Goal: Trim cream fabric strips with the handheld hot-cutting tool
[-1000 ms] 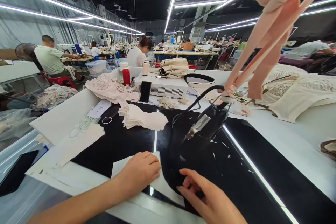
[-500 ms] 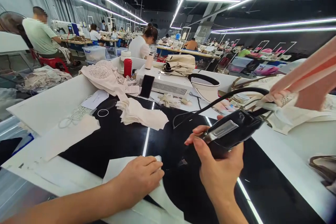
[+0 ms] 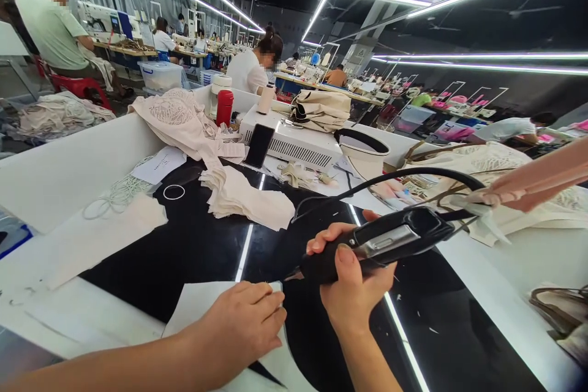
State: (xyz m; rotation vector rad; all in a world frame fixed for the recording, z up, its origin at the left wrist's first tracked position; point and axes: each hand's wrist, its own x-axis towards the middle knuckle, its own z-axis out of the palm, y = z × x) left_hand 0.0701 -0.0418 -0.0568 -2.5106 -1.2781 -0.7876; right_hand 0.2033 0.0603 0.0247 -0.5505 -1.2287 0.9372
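Observation:
My right hand (image 3: 356, 282) is wrapped round a black corded electric cutter (image 3: 395, 239) with a silver plate on its side. The cutter's small pointed tip (image 3: 294, 275) faces left, a little apart from my left fingers. My left hand (image 3: 243, 321) bears down on a white sheet (image 3: 197, 300), its fingers together and bent over the sheet's edge. What lies under that palm is hidden. A pink cloth strip (image 3: 542, 180) is tied at the cutter's rear end, where the black cord (image 3: 427, 171) loops away. Beneath everything is the glossy black tabletop (image 3: 220, 257).
A stack of pale fabric pieces (image 3: 248, 196) lies ahead, with a white ring (image 3: 174, 192) to its left. Behind stand a phone (image 3: 260, 146), a white vented box (image 3: 298, 144) and a red bottle (image 3: 225, 108). Lace garments (image 3: 473, 162) are heaped at right. Co-workers sit farther off.
My right hand has brought the cutter left and down, its tip now close to my left fingers. The left hand keeps its hold on the white sheet. The view has tilted slightly.

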